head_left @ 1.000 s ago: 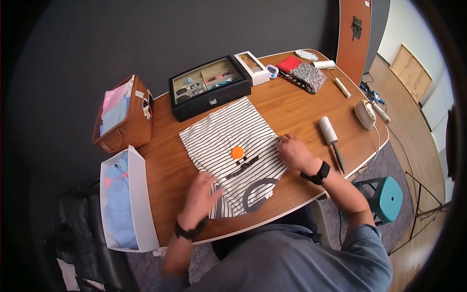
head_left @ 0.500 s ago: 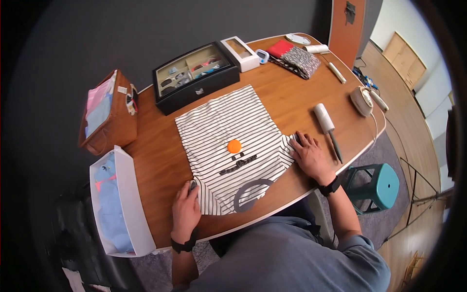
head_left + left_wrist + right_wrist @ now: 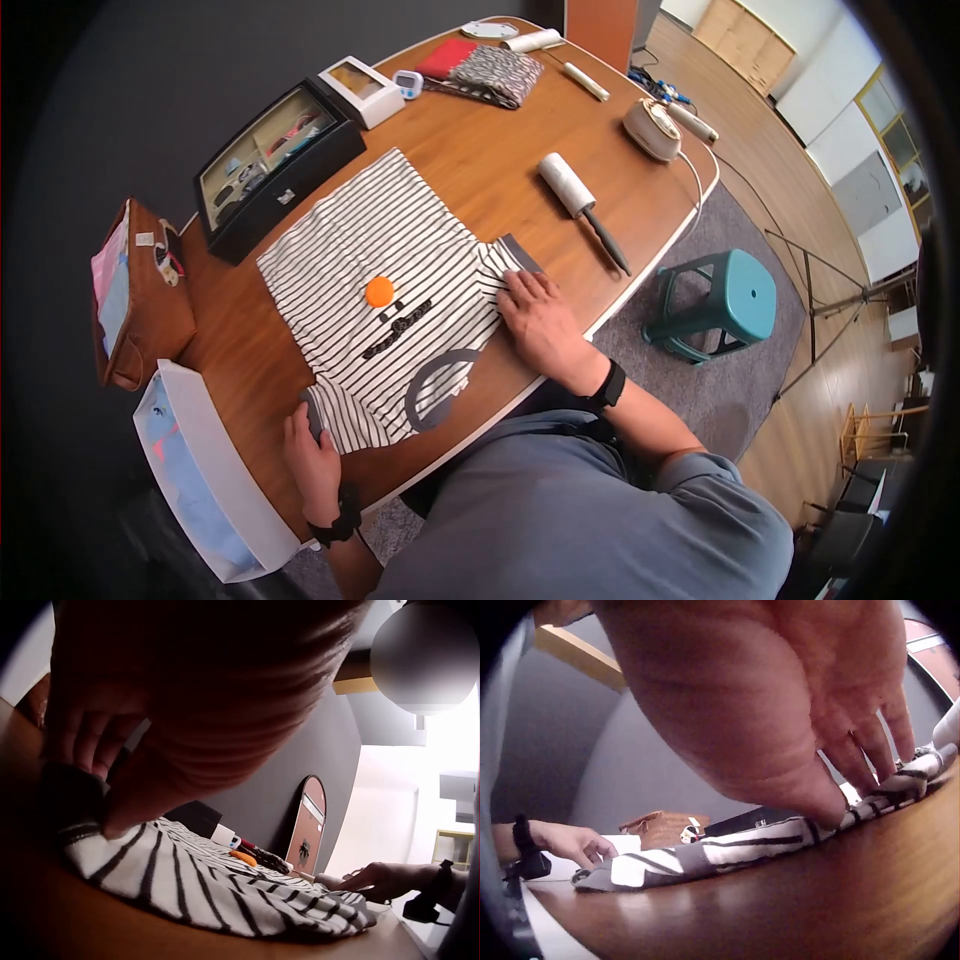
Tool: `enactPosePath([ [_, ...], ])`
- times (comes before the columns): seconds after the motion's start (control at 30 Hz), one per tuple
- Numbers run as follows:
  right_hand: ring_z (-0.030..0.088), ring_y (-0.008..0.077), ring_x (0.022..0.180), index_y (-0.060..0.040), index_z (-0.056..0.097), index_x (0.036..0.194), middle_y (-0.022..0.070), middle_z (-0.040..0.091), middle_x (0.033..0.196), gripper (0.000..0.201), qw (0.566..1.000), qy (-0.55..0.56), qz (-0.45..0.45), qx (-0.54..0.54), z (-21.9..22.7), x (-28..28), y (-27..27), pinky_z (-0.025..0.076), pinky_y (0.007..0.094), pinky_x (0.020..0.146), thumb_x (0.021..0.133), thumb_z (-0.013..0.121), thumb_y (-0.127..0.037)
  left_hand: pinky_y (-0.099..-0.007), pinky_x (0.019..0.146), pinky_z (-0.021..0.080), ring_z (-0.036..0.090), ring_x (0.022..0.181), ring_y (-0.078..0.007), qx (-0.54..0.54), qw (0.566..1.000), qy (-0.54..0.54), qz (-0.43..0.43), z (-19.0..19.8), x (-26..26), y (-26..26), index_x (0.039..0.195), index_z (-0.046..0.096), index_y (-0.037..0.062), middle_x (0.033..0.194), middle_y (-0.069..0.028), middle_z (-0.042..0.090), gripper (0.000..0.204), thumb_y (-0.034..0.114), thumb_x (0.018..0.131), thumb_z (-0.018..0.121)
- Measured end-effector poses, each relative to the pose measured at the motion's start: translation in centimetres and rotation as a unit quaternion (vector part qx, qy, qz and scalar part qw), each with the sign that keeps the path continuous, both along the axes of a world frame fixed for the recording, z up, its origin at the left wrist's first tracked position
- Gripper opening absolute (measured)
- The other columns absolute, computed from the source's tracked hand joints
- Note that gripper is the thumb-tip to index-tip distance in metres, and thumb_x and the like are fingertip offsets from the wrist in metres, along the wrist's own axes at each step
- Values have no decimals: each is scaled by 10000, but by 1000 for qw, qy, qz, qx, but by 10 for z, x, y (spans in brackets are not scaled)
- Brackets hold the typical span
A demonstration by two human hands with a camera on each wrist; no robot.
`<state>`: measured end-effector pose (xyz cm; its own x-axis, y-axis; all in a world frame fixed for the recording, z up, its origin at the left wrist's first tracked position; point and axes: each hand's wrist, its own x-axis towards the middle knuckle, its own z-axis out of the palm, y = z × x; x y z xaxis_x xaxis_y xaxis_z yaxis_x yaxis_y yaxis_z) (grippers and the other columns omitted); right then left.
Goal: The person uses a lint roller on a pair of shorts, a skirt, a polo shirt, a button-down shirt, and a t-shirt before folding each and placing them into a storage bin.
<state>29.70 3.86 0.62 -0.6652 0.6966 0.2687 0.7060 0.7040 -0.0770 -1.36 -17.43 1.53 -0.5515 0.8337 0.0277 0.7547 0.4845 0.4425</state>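
A striped black-and-white T-shirt [image 3: 365, 225] lies spread on the wooden table [image 3: 500, 200], its grey neckline towards the person. It bears an orange dot [image 3: 379, 292] and a dark printed band. At the sleeve on the left, my left hand [image 3: 314, 466] pinches the grey cuff; the left wrist view has thumb and fingers about that cuff [image 3: 79, 802]. My right hand [image 3: 545, 325] rests on the other sleeve [image 3: 495, 268] with fairly straight fingers. In the right wrist view, its fingertips [image 3: 881, 771] and thumb touch the striped cloth.
A lint roller [image 3: 575, 195] lies right of the shirt, with a small iron [image 3: 652, 130] beyond. A black display case [image 3: 275, 160], a white box [image 3: 362, 92] and folded cloths [image 3: 490, 70] stand farther back. A brown basket [image 3: 155, 300] and a white bin [image 3: 215, 470] flank the left side.
Both hands have come to the two sleeves, which now lie spread outward. The left hand has taken hold of its cuff. The head view has swung to the right.
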Motion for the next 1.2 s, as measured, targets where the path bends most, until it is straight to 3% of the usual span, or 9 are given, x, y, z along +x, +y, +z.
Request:
enactPosePath([
  [0.17, 443, 369, 1305, 29, 480, 1339, 227, 482, 1391, 469, 997, -2, -23, -69, -5, 3, 2, 312, 503, 1116, 899, 508, -132, -432, 921, 457, 575, 1079, -384, -45, 997, -40, 45, -4, -8, 0, 1303, 488, 54, 1176, -223, 583, 515, -75, 816, 592],
  [0.43, 378, 389, 1367, 1, 513, 1323, 202, 456, 1432, 485, 993, 19, -52, -103, -8, 16, 11, 286, 531, 1125, 948, 544, -305, -448, 931, 456, 583, 1074, -419, -39, 998, 17, 39, -14, -21, 2, 1301, 498, 12, 1158, -233, 610, 514, -93, 805, 584],
  [0.6, 391, 395, 1352, -29, 568, 1268, 183, 472, 1423, 471, 986, 90, 27, -137, 6, 38, 32, 299, 507, 1130, 935, 570, -362, -454, 956, 450, 560, 1114, -434, -53, 995, 83, 29, 0, -8, 13, 1321, 497, 30, 1218, -243, 579, 526, -67, 814, 595],
  [0.7, 466, 390, 1266, -23, 596, 1124, 177, 543, 1327, 388, 990, 123, -57, 28, 40, 61, 59, 396, 482, 1050, 816, 697, -235, -448, 992, 427, 534, 1162, -413, -43, 993, 105, 38, 20, 15, 27, 1309, 514, 13, 1293, -235, 534, 489, 6, 833, 626],
  [0.73, 501, 378, 1204, -17, 591, 1088, 181, 573, 1254, 386, 984, 118, -112, 74, 34, 70, 70, 430, 479, 987, 791, 714, -231, -455, 1012, 408, 509, 1189, -410, -16, 995, 93, -40, 20, 21, 32, 1296, 522, -3, 1319, -226, 516, 479, 48, 836, 645],
  [0.87, 632, 397, 897, -3, 545, 1014, 214, 650, 948, 334, 974, 10, -211, -84, 14, 88, 109, 503, 471, 768, 826, 696, -234, -512, 1112, 297, 350, 1334, -466, 8, 977, -7, -214, 13, 55, 47, 1337, 500, -31, 1456, -277, 371, 584, 260, 871, 695],
  [0.93, 633, 409, 844, 4, 538, 997, 222, 644, 881, 297, 980, 51, -182, -57, -10, 95, 120, 508, 482, 728, 845, 670, -214, -568, 1129, 247, 275, 1385, -486, -74, 959, 38, -273, 12, 64, 47, 1414, 432, -11, 1515, -281, 295, 660, 343, 902, 653],
  [1.1, 634, 426, 748, -3, 528, 967, 239, 630, 786, 170, 972, 68, -218, -63, -19, 101, 114, 511, 512, 653, 905, 573, -155, -632, 1128, 195, 210, 1422, -493, -120, 958, 75, -248, 7, 73, 40, 1478, 347, 16, 1557, -277, 223, 706, 406, 940, 585],
  [1.2, 630, 432, 741, -14, 541, 957, 236, 632, 774, 174, 974, 127, -170, -80, 12, 60, 53, 503, 517, 653, 912, 583, -177, -642, 1128, 186, 193, 1431, -490, -111, 960, 71, -249, 15, 75, 35, 1484, 338, 20, 1560, -274, 218, 720, 416, 938, 590],
])
